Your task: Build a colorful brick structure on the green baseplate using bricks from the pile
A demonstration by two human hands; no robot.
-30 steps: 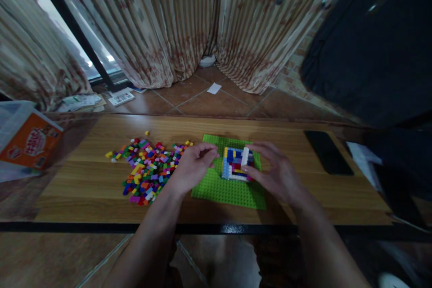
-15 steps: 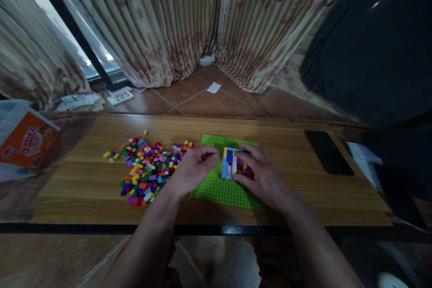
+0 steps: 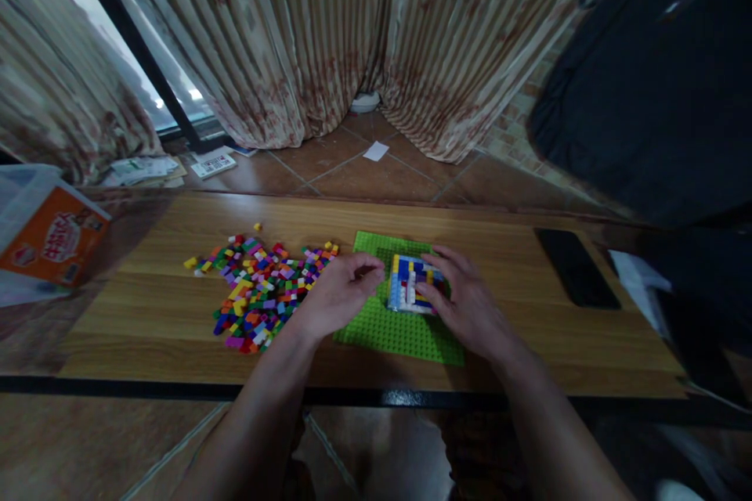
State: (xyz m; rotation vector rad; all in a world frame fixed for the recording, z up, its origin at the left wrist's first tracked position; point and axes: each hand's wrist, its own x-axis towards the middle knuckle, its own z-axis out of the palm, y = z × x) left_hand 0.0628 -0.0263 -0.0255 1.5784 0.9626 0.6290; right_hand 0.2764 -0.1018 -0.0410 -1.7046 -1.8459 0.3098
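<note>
A low, multicoloured brick build (image 3: 404, 282) stands on the green baseplate (image 3: 393, 338), with blue, white, yellow and dark red bricks showing. My right hand (image 3: 467, 301) lies over the right side of the build, fingers apart. Its thumb and fingertips are at the build, and they hide part of it. Left of the build, my left hand (image 3: 338, 293) hovers over the baseplate's left edge. Thumb and fingertips are pinched together there; anything between them is too small to make out. A heap of loose toy bricks (image 3: 264, 293) spreads to the left of that hand.
The wooden table (image 3: 141, 290) carries a black phone (image 3: 576, 268) on the right. At far left is a clear plastic tub (image 3: 35, 227) with an orange label. Curtains (image 3: 305, 39) hang beyond the table, and papers (image 3: 215, 164) lie on the tiled floor.
My right thumb and fingers have shifted off the white brick, toward the right, so more of the build shows. The left hand keeps its pinch. The whole view has shifted slightly.
</note>
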